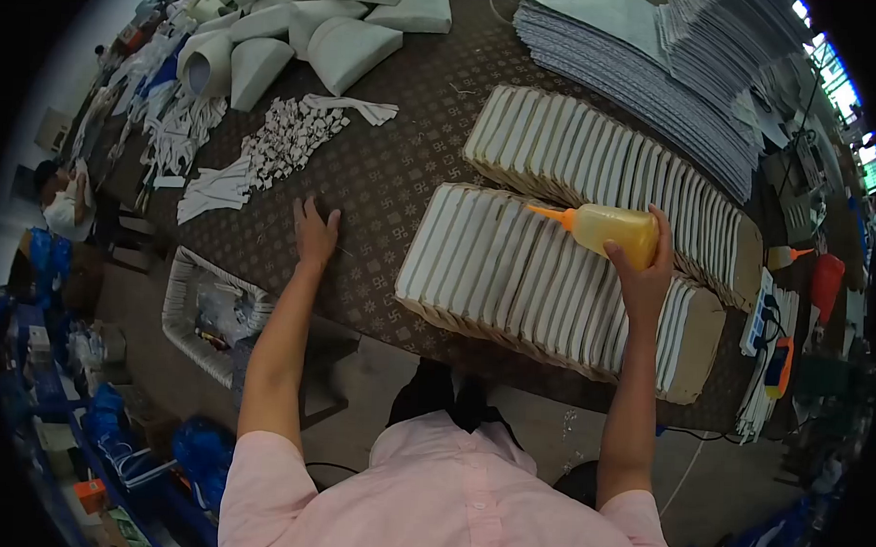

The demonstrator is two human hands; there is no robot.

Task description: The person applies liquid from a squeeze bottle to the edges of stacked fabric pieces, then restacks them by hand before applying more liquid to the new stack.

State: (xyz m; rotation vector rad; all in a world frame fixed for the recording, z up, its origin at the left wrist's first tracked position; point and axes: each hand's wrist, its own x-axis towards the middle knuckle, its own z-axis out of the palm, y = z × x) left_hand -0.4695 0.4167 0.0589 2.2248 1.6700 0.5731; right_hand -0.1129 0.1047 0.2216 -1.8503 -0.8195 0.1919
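Note:
In my right hand (643,271) is a squeeze bottle (608,231) of yellowish liquid with an orange nozzle. It is tipped on its side, nozzle pointing left, over the nearer row of white-and-brown layered pieces (515,276). A second, similar row (606,154) lies just behind it. My left hand (316,233) rests on the dark patterned table cover (383,194) with its fingers spread and nothing held. Beyond that hand are a heap of small whitish pieces (293,138) and bundles of white strips (214,190).
Pale curved pieces (354,49) are piled at the back left, and tall stacks of grey sheets (637,88) at the back right. A power strip (760,314) and a red bottle (825,287) are on the right. A woven basket (181,303) stands below the table's left edge. Another person (69,198) is far left.

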